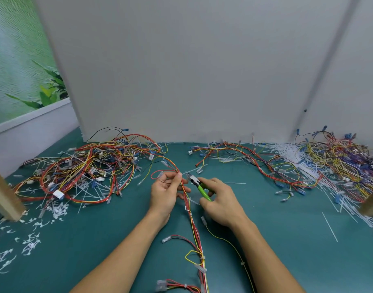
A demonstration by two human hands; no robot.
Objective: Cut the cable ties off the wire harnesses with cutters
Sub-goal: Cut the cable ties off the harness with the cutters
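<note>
We see the left hand (166, 193) palm up over the green table (97, 240), its thumb and forefinger pinching the harness (192, 220), a bundle of red and yellow wires. The other fingers curl loosely beneath. From the pinch the harness runs down between both forearms to the bottom edge, with a white tie (189, 210) around it just below the left hand and another (202, 258) lower down. A red loop (155, 173) of the same bundle arcs just above the left fingertips.

The right hand (221, 199) has its fingers curled round the green handles of the cutters (199, 187). The cutters' dark head points up and left, just beside the pinched spot, where a short white tie end (184, 174) sticks out. We cannot tell how far the blades are apart, or whether they touch the tie.

To the left lies a big heap (86, 172) of harnesses, with cut tie scraps (31, 244) scattered nearer the table's left edge. To the right another tangled pile (340, 161) lies against the wall, with loose white ties (287, 151) beside it and one harness (244, 153) spread between pile and centre. A wooden post (4, 197) stands at the left edge and another (371, 201) at the right.
</note>
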